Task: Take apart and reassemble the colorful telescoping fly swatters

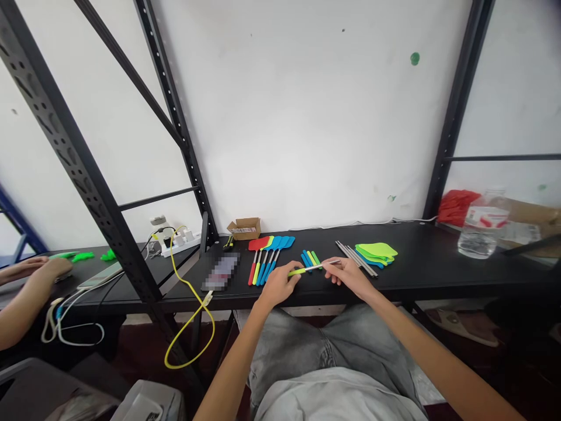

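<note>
Currently both hands are on one part, just above the front edge of the black counter (438,263). Left hand (280,285) has its fingers closed on the yellow-green handle (298,271); right hand (348,275) pinches the metal rod (326,265) sticking out of that handle. Loose handles (310,258), blue and green, lie just behind. Finished swatters (269,252) sit to the left, bare rods (356,257) and a stack of green and blue heads (377,252) to the right. Another person's hand (52,269) rests at far left.
</note>
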Demonstrator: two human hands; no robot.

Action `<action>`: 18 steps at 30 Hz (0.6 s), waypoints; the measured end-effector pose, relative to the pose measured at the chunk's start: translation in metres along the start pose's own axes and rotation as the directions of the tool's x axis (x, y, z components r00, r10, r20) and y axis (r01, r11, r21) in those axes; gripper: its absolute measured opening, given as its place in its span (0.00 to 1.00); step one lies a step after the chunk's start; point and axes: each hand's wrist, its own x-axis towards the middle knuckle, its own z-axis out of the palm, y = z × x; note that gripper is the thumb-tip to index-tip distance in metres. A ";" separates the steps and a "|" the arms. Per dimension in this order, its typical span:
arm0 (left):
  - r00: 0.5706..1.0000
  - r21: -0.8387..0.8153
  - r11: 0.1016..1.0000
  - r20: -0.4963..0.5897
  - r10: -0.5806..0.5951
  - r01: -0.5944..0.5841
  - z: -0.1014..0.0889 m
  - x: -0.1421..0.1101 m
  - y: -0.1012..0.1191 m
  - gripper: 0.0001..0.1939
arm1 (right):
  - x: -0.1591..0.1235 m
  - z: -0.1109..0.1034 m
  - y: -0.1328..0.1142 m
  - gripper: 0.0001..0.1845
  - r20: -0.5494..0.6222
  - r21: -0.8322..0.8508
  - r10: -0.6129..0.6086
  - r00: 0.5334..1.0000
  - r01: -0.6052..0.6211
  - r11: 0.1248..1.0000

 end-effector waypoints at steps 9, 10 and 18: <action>0.999 -0.037 0.998 -0.023 -0.042 0.041 0.004 0.001 -0.006 0.14 | 0.006 -0.074 -0.021 0.23 -0.240 -0.297 -0.011 0.971 -0.063 0.953; 0.999 -0.040 0.998 -0.023 -0.046 0.045 0.004 0.002 -0.007 0.14 | 0.006 -0.089 -0.021 0.21 -0.314 -0.377 -0.064 0.947 -0.062 0.924; 0.997 -0.001 0.997 -0.013 -0.074 0.074 0.004 0.002 -0.005 0.15 | -0.002 -0.184 0.013 0.25 -0.496 -0.726 -0.122 0.860 -0.333 0.601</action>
